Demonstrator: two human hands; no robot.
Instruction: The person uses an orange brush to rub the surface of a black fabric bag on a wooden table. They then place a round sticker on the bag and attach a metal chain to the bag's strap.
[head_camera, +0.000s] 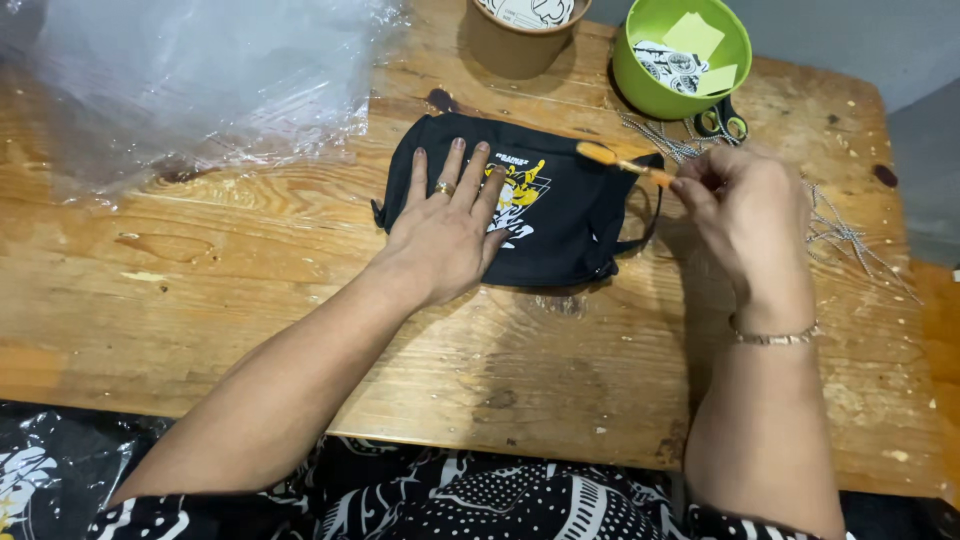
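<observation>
**Bench note: black pouch under the hand, orange-handled tool at its top edge**

Progress, as judged from this view. A black fabric pouch with a yellow and white printed design (560, 215) lay flat on the worn wooden bench (250, 300), near the far middle. It was laid out and pinned down; the tool had reached its upper right edge. Whether anything had yet been fixed to the pouch could not be told. A heap of thin silvery ball-chain loops (845, 235) lay at the right, apparently unused, and a lime-green round plastic bowl (640, 85) at the far edge held small paper tags. Judgement: work on this pouch was under way, not finished.

Left hand (445, 235): open, palm down, fingers spread across the left half of the pouch and partly over the print, pressing it flat. A ring showed on one finger. Forearm ran diagonally from lower left.

Right hand (745, 205): closed in a pinch on a slim tool with an orange handle (615, 160), which pointed left across the pouch's top right corner, close to the black strap. Its tip was blurred; contact with the fabric could not be told. Wrist bent, bracelet at the wrist.

Also present: crumpled clear plastic sheeting (200, 80) far left, a brown paper cup (520, 35) beside the bowl, green-handled scissors (722, 122) just below the bowl.
</observation>
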